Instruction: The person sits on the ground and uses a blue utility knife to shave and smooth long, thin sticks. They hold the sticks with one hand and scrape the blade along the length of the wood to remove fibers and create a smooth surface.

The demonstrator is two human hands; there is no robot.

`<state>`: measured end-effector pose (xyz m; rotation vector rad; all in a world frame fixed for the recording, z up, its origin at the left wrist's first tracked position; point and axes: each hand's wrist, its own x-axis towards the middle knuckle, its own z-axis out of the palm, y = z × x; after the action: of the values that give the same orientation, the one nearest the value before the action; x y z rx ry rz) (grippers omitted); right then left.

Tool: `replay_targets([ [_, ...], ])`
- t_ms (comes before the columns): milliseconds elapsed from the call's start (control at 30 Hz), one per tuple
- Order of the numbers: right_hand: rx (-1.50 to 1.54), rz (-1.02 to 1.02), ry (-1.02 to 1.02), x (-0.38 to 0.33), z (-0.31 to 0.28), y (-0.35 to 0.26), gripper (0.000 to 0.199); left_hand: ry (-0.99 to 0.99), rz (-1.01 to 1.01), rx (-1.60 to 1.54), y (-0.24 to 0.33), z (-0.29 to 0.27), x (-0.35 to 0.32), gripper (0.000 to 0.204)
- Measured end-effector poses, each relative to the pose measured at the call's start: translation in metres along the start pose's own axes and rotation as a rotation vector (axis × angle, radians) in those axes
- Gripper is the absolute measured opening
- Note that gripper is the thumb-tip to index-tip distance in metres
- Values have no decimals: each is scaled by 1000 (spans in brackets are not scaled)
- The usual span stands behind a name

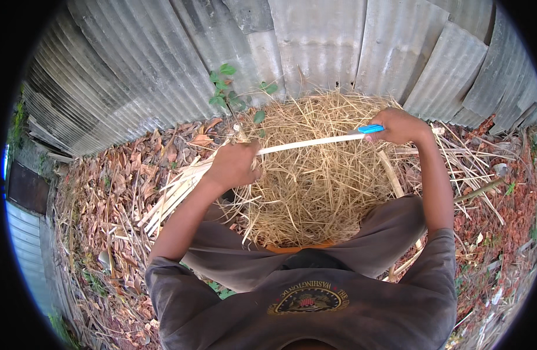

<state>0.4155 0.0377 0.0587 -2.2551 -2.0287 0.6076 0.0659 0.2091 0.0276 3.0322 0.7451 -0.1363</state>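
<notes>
Above the heap of straw-coloured shavings [315, 198], toward its far edge, hold the pale bamboo-like strip [309, 143] steady with left hand [234, 165] curled tight around it and, with right hand [398, 125] closed on the blue utility knife [371, 128], ideally angle the blade [354, 132] shallowly along it.

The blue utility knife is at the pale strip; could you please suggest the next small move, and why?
Probably draw the blue utility knife a little along the pale strip with the right hand: its blade appears to meet the strip near that hand, while the left hand grips the strip farther along, holding it nearly straight.
</notes>
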Motion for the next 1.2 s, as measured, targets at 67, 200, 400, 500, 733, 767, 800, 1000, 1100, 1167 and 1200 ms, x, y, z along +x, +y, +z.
replay_targets([
  [67,-51,17,183,0,-5,-3,28,2,3,-157,-1,11,2,39],
  [200,-116,53,924,6,13,-13,55,-13,-17,-500,21,31,6,39],
  [400,195,153,874,21,42,-55,50,-160,-14,-1274,44,29,22,26],
  [500,536,80,667,31,55,-77,39,-280,-6,-1544,52,18,29,30],
  [733,1323,-38,425,63,85,-91,32,-422,37,-1577,82,18,29,31],
  [767,1407,-54,391,61,81,-93,29,-378,4,-1588,85,18,30,30],
  [800,1492,-69,355,60,80,-93,27,-358,-22,-1640,87,24,31,29],
  [1000,1590,-153,337,53,77,-95,26,-403,-135,-1862,88,53,25,25],
  [1100,1690,-161,294,58,79,-85,27,-550,-142,-2040,89,57,17,25],
  [1167,1751,-152,261,59,78,-80,27,-538,-134,-1928,88,51,18,21],
  [1200,1679,-129,303,60,77,-79,27,-531,-125,-1871,87,48,19,21],
])
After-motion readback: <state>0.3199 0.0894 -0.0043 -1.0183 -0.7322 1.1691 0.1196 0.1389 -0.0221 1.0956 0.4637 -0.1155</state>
